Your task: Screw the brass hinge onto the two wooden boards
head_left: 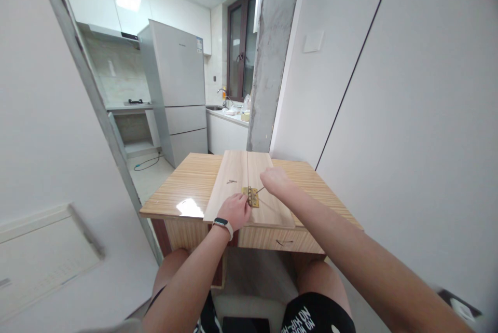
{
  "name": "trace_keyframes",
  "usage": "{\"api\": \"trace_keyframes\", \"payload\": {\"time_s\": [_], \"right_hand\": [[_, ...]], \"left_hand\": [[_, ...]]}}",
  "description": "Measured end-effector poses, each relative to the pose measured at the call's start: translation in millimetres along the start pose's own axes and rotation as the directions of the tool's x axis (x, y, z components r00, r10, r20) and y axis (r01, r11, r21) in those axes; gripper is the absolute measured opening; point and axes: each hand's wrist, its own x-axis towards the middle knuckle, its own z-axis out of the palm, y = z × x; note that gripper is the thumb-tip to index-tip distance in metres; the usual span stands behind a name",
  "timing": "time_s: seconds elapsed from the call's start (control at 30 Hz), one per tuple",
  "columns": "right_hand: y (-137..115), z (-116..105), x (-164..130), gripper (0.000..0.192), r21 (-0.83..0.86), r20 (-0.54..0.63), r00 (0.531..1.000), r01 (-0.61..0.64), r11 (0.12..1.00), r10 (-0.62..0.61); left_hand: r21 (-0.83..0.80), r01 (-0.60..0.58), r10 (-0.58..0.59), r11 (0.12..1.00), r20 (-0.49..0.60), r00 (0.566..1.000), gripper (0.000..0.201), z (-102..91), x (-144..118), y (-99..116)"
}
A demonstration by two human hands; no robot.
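Note:
Two pale wooden boards lie side by side on the desk, with a seam between them. A brass hinge lies across that seam near the front. My left hand, with a band on its wrist, rests on the boards, its closed fingertips pressing the hinge's left side. My right hand is closed in a fist around a screwdriver; its handle is hidden in the fist. The thin shaft slants down to the right leaf of the hinge. Whether the tip sits on a screw is too small to tell.
The striped wooden desk has a drawer in front, above my knees. Dark handwriting marks the left board. A wall stands close on the right. Beyond the desk are a fridge and a kitchen counter.

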Motion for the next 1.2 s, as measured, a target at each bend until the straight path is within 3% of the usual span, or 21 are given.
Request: {"api": "trace_keyframes", "payload": {"time_s": [0.27, 0.4, 0.57, 0.7, 0.93, 1.2], "right_hand": [[22.1, -0.9, -0.4, 0.028, 0.040, 0.054, 0.995, -0.084, 0.996, 0.081], [33.7, 15.0, 5.8, 0.028, 0.119, 0.066, 0.983, -0.180, 0.976, 0.174], [11.5, 59.9, 13.9, 0.056, 0.326, 0.150, 0.938, -0.347, 0.880, 0.314], [-16.3, 82.9, 17.0, 0.061, 0.360, 0.161, 0.932, -0.361, 0.860, 0.324], [-36.6, 92.0, 26.5, 0.054, 0.365, 0.139, 0.941, -0.338, 0.868, 0.308], [-28.2, 94.4, 38.7, 0.033, 0.404, 0.131, 0.950, -0.313, 0.859, 0.285]], "left_hand": [[-0.022, 0.002, -0.002, 1.000, -0.001, 1.000, 0.018, 1.5, -0.2, -1.8], [-0.030, 0.005, -0.005, 1.000, 0.003, 1.000, 0.019, 1.9, 0.2, -2.5], [-0.020, -0.005, 0.005, 1.000, 0.000, 1.000, 0.016, 1.7, 0.7, -2.8], [-0.020, -0.007, 0.007, 1.000, 0.008, 1.000, 0.014, 0.4, 1.3, -2.7], [-0.009, -0.004, 0.004, 1.000, 0.014, 1.000, 0.012, -4.3, 1.5, -1.0], [-0.018, 0.001, -0.001, 1.000, 0.012, 1.000, 0.012, -6.3, 0.6, -2.0]]}}
